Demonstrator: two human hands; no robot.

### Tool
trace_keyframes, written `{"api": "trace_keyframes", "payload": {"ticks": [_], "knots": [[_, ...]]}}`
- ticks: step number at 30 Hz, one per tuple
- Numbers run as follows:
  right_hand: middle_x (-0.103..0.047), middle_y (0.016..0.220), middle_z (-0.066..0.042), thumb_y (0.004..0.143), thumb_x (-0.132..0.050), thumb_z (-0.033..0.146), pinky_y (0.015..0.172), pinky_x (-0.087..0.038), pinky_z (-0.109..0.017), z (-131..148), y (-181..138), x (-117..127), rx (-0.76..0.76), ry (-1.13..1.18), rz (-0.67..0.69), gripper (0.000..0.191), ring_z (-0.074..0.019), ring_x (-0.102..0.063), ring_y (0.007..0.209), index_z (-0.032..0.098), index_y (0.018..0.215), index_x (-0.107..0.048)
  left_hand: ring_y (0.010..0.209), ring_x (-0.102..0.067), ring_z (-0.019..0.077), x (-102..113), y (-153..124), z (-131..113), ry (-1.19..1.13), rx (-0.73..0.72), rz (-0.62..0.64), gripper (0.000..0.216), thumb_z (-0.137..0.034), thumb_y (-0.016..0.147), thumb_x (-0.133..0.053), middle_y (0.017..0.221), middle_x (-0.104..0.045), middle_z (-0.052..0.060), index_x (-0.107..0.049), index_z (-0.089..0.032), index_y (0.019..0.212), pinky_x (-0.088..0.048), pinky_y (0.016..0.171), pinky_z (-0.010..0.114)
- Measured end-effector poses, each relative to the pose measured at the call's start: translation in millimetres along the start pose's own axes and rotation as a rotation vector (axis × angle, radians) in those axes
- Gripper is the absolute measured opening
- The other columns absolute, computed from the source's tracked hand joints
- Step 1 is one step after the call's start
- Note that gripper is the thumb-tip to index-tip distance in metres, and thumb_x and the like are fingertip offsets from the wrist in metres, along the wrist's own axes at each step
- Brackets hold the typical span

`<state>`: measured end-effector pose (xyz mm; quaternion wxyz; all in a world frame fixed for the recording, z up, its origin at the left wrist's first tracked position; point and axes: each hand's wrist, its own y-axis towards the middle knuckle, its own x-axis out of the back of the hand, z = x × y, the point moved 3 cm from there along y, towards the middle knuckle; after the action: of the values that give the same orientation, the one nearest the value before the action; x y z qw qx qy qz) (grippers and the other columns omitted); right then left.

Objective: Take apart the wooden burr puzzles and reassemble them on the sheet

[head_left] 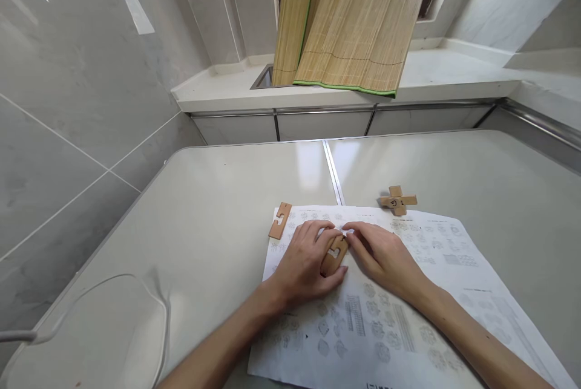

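My left hand (308, 259) is closed around a flat wooden puzzle piece (334, 254) with a cut-out in its middle, just above a printed sheet (363, 340). At the piece's upper right corner, the thumb and fingertips of my right hand (385, 250) pinch together on it. The fingers partly hide the piece. Another wooden puzzle piece (285, 215) with a notch lies at the sheet's upper left corner, left of my left hand. Beyond my right hand, a cross-shaped wooden assembly (397, 201) rests at the sheet's far edge.
The sheet lies on a pale table (218, 213) with a metal seam (333, 171). A white cable (166, 316) loops over the left side. Behind the table, a bamboo mat (363, 26) hangs over a counter (218, 92) with a sink edge. A tiled wall (91, 104) bounds the left.
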<state>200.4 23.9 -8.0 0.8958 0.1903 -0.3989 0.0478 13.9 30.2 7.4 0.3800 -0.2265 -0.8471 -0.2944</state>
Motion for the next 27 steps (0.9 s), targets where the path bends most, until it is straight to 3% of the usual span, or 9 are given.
{"api": "trace_keyframes", "payload": {"ticks": [6,10,14,21,27], "knots": [[-0.069,0.079,-0.002,0.107,-0.046,0.035,0.066,-0.050,-0.033,2.5,-0.2,1.4,-0.041,0.043,0.004,0.023,-0.0202,-0.066,0.071,0.022,0.112,-0.065,0.142,-0.044,0.0368,3.6,-2.4,7.4,0.236,0.152,-0.232,0.036,-0.027,0.091,-0.068,0.142,-0.058,0.014,-0.059,-0.021,0.125,-0.039,0.116,0.059],[-0.069,0.078,-0.002,0.106,-0.045,0.032,0.065,-0.050,-0.032,2.5,0.4,2.3,-0.037,0.024,0.000,0.022,-0.0210,-0.067,0.071,0.022,0.111,-0.065,0.149,-0.036,0.0415,4.1,-4.5,15.2,0.331,0.240,-0.238,0.045,-0.037,0.091,-0.070,0.149,-0.054,0.017,-0.057,-0.018,0.130,-0.032,0.121,0.065],[-0.071,0.080,-0.003,0.106,-0.044,0.031,0.066,-0.051,-0.032,1.8,1.3,2.0,-0.032,0.008,0.000,0.023,-0.0212,-0.069,0.073,0.022,0.111,-0.065,0.148,-0.041,0.0415,6.6,-4.9,24.7,0.362,0.273,-0.194,0.050,-0.045,0.093,-0.068,0.151,-0.055,0.017,-0.055,-0.018,0.132,-0.028,0.124,0.068],[-0.073,0.084,-0.004,0.107,-0.043,0.031,0.066,-0.052,-0.033,1.6,3.2,2.3,-0.023,0.013,0.021,0.024,-0.0213,-0.069,0.074,0.022,0.110,-0.065,0.148,-0.045,0.0391,11.3,-5.5,39.9,0.322,0.336,-0.175,0.065,-0.055,0.091,-0.068,0.157,-0.050,0.020,-0.048,-0.016,0.140,-0.047,0.115,0.059],[-0.073,0.084,-0.003,0.107,-0.043,0.031,0.067,-0.053,-0.033,-0.4,2.6,1.1,-0.041,0.031,0.038,0.024,-0.0211,-0.069,0.074,0.022,0.111,-0.064,0.144,-0.052,0.0356,14.1,-6.1,42.2,0.266,0.356,-0.210,0.061,-0.052,0.092,-0.069,0.157,-0.051,0.015,-0.047,-0.025,0.141,-0.053,0.110,0.054]]}}
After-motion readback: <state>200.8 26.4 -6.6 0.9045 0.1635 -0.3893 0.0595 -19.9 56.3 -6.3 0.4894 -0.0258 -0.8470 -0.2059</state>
